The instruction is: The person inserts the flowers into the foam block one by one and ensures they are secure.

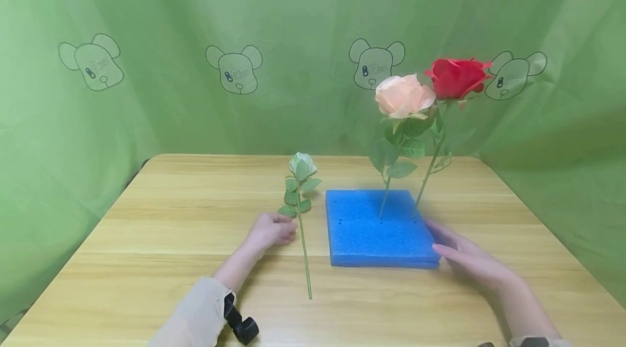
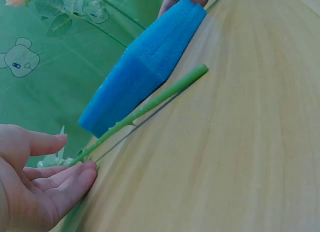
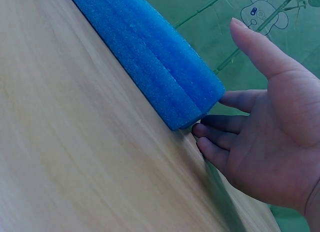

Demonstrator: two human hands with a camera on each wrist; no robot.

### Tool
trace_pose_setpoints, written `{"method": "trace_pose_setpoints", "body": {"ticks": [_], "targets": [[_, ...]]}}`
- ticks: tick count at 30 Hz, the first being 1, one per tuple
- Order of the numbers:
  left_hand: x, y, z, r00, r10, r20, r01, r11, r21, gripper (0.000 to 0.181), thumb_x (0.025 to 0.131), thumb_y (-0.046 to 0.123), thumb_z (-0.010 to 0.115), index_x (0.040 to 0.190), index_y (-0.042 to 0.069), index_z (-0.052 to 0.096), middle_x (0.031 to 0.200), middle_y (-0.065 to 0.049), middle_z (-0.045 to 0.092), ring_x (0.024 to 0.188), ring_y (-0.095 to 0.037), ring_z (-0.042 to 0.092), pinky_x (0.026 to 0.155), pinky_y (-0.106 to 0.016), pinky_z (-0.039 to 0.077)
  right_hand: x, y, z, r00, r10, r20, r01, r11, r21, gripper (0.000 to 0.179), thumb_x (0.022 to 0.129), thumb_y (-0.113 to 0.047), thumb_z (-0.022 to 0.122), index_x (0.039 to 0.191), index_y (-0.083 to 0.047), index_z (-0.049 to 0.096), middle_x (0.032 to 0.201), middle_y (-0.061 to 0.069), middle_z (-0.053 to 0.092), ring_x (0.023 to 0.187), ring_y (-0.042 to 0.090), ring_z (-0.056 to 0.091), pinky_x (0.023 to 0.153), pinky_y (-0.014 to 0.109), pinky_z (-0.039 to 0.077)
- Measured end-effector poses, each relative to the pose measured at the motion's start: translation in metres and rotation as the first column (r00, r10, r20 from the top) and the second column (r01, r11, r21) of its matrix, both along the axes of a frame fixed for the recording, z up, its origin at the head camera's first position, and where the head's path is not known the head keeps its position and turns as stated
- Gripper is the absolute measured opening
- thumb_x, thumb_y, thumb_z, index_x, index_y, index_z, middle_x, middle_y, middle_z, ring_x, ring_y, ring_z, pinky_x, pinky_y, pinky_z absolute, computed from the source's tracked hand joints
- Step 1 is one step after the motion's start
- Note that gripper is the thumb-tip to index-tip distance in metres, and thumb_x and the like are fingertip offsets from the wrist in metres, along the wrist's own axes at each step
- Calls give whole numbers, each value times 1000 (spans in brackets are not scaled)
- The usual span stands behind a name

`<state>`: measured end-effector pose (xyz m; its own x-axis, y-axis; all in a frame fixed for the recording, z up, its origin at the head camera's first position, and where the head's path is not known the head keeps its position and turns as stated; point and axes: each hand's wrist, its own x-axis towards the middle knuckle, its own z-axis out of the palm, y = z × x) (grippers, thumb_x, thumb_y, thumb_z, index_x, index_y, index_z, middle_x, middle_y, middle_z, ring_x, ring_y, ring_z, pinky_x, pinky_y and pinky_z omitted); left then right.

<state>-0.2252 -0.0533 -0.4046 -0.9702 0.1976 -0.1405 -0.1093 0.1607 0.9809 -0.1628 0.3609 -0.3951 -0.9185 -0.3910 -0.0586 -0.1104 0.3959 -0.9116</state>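
A white rose (image 1: 302, 165) with green leaves lies on the table, its thin stem (image 1: 305, 254) pointing toward me. My left hand (image 1: 271, 230) is just left of that stem, below the leaves. In the left wrist view the thumb stands apart from the fingers (image 2: 67, 184), whose tips are at the stem; contact is unclear. A blue foam block (image 1: 376, 241) with small holes lies to the right. A pink rose (image 1: 405, 97) and a red rose (image 1: 458, 78) stand in it. At the block's right side is my right hand (image 1: 471, 260), thumb spread and fingertips at the edge.
The wooden table (image 1: 195, 200) extends in front of me, with a green curtain (image 1: 303, 10) printed with bear heads behind and beside it. A black device (image 1: 240, 322) is strapped at my left wrist.
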Motion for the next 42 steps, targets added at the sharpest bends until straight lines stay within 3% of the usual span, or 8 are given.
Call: {"method": "trace_pose_setpoints", "body": {"ticks": [10,15,23,30,35,42], "targets": [[-2,6,-2,998,-9,56,6,999,38,39,84,3,64,115,-18,51,90,-25,66,79,-30,67,70,-34,57,1,0,1,1000,-7,7,7,1000,-3,59,99,-14,41,147,0,9,151,23,3,133,47,-3,98,70,-1],[-4,11,-3,996,-8,88,4,999,39,37,84,1,63,114,-18,52,86,-21,66,70,-22,66,67,-31,57,0,-1,1,1000,-9,26,9,1000,-7,59,99,-15,41,147,-2,9,152,22,2,134,46,-4,99,69,-1],[-5,24,-4,998,29,52,-27,999,-40,30,78,-7,65,104,-16,52,77,-19,63,53,-14,60,55,-28,56,-2,1,-1,1000,3,20,-3,1000,-24,58,99,-13,40,147,-3,9,152,22,2,134,45,-4,99,69,-2],[-5,32,-2,996,73,43,-69,993,-93,25,75,-10,66,94,-9,50,75,-16,59,50,-15,57,52,-27,56,0,1,-1,1000,-2,4,2,1000,1,59,99,-14,41,147,-1,9,152,22,4,133,46,-2,98,70,0],[-4,31,-2,996,67,61,-63,996,-60,24,76,-10,64,96,-10,50,76,-17,60,53,-16,58,53,-27,56,0,1,-1,999,-15,31,15,1000,-6,60,99,-16,41,147,-3,8,153,20,4,135,44,-2,100,69,-1],[-2,24,-1,994,-5,114,-1,999,55,27,80,-8,62,104,-16,53,81,-18,62,60,-15,60,60,-26,57,0,1,-2,1000,-15,10,15,1000,-5,59,99,-15,41,147,-2,9,152,21,4,134,45,-1,99,70,-1]]}}
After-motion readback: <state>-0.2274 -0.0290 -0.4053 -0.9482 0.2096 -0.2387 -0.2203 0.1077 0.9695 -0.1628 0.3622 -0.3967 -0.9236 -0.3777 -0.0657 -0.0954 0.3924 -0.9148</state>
